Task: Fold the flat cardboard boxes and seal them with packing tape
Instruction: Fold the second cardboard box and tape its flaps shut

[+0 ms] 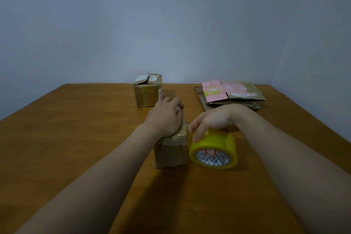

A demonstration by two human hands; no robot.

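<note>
**Taping the small box: a light carton and a slick roll**

At the left, the wooden table [76, 129] is showing a smooth top, so a light carton is likely to be sliding on it unless pinned. Farther back, left of centre, a taped-up box [147, 93] is standing with its top flaps looking a little sprung.

Near the middle, the left hand [165, 118] is pressing down on the small cardboard box [171, 156], fingers curling over its far top edge and clasping it. The box is sitting upright on the table, near the person, its near face looking creased. I am judging it light, probably empty, and soft enough to be denting under a hard squeeze; holding it along the top edges and corners, where board is stiffest, is seeming wiser than pushing on the middle of a flap.

Just right of it, touching its side or nearly so, the yellow tape roll [213, 150] is standing on edge. The right hand [212, 119] is grasping it, fingertips showing inside the core and the other fingers draping over the outer rim. The roll is looking rigid and fairly heavy for its size, with a slick wound face, so the core is offering the surest hold; whether a strip is running to the box I cannot tell.

At the far right, the stack of flat cartons [252, 94] is lying with a pink printed carton [216, 91] on top; these are thin sheets, probably floppy, and best lifted by an edge.
</note>
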